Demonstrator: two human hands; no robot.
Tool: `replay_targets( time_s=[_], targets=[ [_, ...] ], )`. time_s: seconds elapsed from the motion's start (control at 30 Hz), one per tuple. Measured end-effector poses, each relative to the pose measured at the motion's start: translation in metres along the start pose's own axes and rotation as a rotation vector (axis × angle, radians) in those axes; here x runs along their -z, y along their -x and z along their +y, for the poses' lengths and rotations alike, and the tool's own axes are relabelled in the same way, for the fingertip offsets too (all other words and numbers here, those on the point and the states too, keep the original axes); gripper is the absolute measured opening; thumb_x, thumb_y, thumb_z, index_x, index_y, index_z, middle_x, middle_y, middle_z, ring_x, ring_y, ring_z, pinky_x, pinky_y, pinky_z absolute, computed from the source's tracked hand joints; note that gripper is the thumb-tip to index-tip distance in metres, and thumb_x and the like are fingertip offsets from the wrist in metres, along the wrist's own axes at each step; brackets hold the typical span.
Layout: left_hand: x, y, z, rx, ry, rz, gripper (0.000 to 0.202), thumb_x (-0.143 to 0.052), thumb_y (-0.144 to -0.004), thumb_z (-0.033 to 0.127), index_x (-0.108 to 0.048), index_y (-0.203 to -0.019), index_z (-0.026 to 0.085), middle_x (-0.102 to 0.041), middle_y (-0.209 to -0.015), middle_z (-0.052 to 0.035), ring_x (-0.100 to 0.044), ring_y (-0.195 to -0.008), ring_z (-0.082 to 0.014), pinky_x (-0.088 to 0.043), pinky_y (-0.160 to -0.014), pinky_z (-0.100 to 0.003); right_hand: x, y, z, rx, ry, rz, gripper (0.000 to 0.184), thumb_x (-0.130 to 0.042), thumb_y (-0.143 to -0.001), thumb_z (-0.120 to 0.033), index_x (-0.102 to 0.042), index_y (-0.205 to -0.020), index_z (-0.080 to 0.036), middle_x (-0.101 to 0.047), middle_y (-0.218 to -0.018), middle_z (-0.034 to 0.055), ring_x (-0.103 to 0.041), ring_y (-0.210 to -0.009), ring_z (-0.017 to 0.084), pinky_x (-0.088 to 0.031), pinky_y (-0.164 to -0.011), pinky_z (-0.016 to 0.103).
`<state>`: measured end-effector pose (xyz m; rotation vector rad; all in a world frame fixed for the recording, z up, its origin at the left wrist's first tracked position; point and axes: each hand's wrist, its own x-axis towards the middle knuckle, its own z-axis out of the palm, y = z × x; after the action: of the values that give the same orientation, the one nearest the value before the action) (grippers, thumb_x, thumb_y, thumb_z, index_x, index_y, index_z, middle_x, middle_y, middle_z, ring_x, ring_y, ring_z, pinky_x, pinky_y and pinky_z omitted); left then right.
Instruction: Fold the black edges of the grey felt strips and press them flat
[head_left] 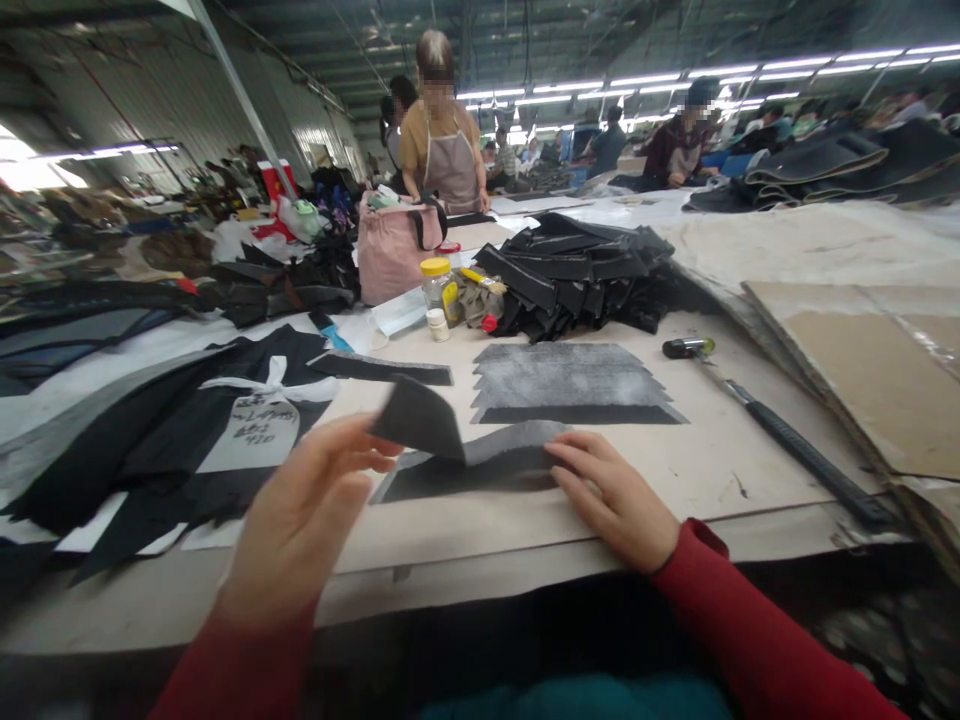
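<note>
Teal cloth (577, 698) sits lowest, close to the head camera, and red sleeves (742, 620) reach out on both sides. The left hand (307, 510) has its fingers bent at one end of a black strip (424, 418), and they seem to grip it, since that end stands up off the pale board (480, 545). The right hand (615, 495) has its fingertips at the strip's other end, maybe to keep it steady; I cannot tell if they pinch or only touch. So the strip is between the two hands. Just past it, grey strips (574, 380) overlap like steps, perhaps so each edge shows. On the left, a white ribbon (276, 375) is tied by a paper label (259, 430), likely so the note stays with its black cloth bundle (150, 430). On the right, a hammer (795, 450) lies with its handle toward the person, which looks easy to grab. Farther back, a messy black pile (592, 265) sits near a yellow-lidded jar (437, 285).
</note>
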<state>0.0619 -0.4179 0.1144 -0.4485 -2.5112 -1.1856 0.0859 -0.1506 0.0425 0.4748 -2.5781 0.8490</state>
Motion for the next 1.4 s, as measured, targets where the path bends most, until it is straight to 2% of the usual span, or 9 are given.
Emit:
replay_targets(
  time_s=[0.07,0.2,0.33,0.43,0.5,0.63,0.87,1.2,1.4],
  targets=[
    [-0.009,-0.004,-0.001,-0.066,-0.01,-0.128,0.032,-0.043,-0.078,0.041,-0.049,-0.103,0.022,-0.058,-0.093,-0.0044,-0.056,-0.078,-0.0175,-0.048,-0.07,-0.032,0.003,-0.004,0.001,-0.026,-0.059,-0.019,0.025,-0.039,-0.084,-0.025,-0.059,-0.097,-0.017,-0.053,-0.098,0.0093,-0.049,-0.093,0.018,-0.044,-0.081,0.033],
    [-0.019,-0.008,-0.034,-0.166,-0.227,-0.373,0.025,-0.047,-0.077,0.032,-0.054,-0.097,0.019,-0.057,-0.095,-0.0053,-0.053,-0.085,-0.0174,-0.046,-0.076,-0.031,0.006,-0.008,0.004,-0.077,-0.071,-0.109,0.03,-0.035,-0.085,-0.027,-0.06,-0.072,-0.016,-0.054,-0.078,0.0064,-0.05,-0.078,0.016,-0.043,-0.071,0.03],
    [-0.018,-0.003,-0.061,-0.203,-0.357,-0.495,0.024,-0.045,-0.077,0.03,-0.055,-0.095,0.019,-0.056,-0.097,-0.0061,-0.052,-0.091,-0.0183,-0.044,-0.08,-0.031,0.009,-0.008,0.011,-0.238,-0.167,-0.092,0.042,-0.024,-0.088,-0.036,-0.059,-0.075,-0.016,-0.057,-0.072,0.0052,-0.052,-0.069,0.015,-0.041,-0.066,0.027],
    [-0.017,0.0,-0.068,-0.228,-0.391,-0.504,0.023,-0.043,-0.079,0.03,-0.057,-0.093,0.019,-0.057,-0.095,-0.0063,-0.052,-0.091,-0.0183,-0.043,-0.082,-0.03,0.014,-0.009,0.015,-0.436,-0.231,-0.091,0.053,-0.019,-0.087,-0.046,-0.061,-0.074,-0.016,-0.058,-0.063,0.003,-0.052,-0.059,0.013,-0.04,-0.057,0.025],
    [-0.018,0.001,-0.07,-0.243,-0.39,-0.507,0.023,-0.042,-0.08,0.03,-0.057,-0.093,0.019,-0.057,-0.094,-0.0061,-0.052,-0.09,-0.0179,-0.043,-0.081,-0.029,0.018,-0.012,0.018,-0.499,-0.191,-0.119,0.055,-0.021,-0.084,-0.051,-0.06,-0.066,-0.017,-0.058,-0.059,0.0022,-0.051,-0.054,0.013,-0.037,-0.052,0.024],
    [-0.021,0.002,-0.075,-0.266,-0.37,-0.509,0.024,-0.04,-0.081,0.032,-0.059,-0.091,0.021,-0.057,-0.093,-0.0057,-0.052,-0.089,-0.0177,-0.044,-0.08,-0.029,0.024,-0.015,0.02,-0.481,-0.049,-0.146,0.046,-0.033,-0.08,-0.051,-0.055,-0.059,-0.017,-0.055,-0.055,0.0005,-0.05,-0.051,0.012,-0.033,-0.049,0.023],
    [-0.022,0.002,-0.078,-0.256,-0.38,-0.468,0.027,-0.041,-0.079,0.039,-0.063,-0.084,0.023,-0.057,-0.091,-0.0051,-0.054,-0.086,-0.018,-0.046,-0.076,-0.027,0.024,-0.007,0.021,-0.48,0.08,-0.166,0.024,-0.046,-0.075,-0.036,-0.051,-0.06,-0.018,-0.053,-0.057,-0.0014,-0.047,-0.054,0.011,-0.031,-0.051,0.022],
    [-0.022,0.0,-0.079,-0.254,-0.416,-0.473,0.032,-0.041,-0.077,0.047,-0.065,-0.081,0.026,-0.059,-0.089,-0.0042,-0.056,-0.083,-0.0188,-0.048,-0.074,-0.028,0.016,-0.001,0.017,-0.377,0.301,-0.133,0.02,-0.048,-0.076,-0.028,-0.047,-0.059,-0.017,-0.05,-0.06,-0.0011,-0.042,-0.057,0.011,-0.028,-0.053,0.023],
    [-0.022,0.001,-0.083,-0.276,-0.43,-0.457,0.032,-0.041,-0.077,0.046,-0.065,-0.083,0.027,-0.06,-0.09,-0.0039,-0.057,-0.082,-0.0193,-0.049,-0.072,-0.028,0.014,-0.002,0.018,-0.384,0.359,-0.147,0.019,-0.048,-0.077,-0.028,-0.048,-0.06,-0.018,-0.051,-0.061,-0.0007,-0.044,-0.058,0.012,-0.028,-0.054,0.024]
  ],
)
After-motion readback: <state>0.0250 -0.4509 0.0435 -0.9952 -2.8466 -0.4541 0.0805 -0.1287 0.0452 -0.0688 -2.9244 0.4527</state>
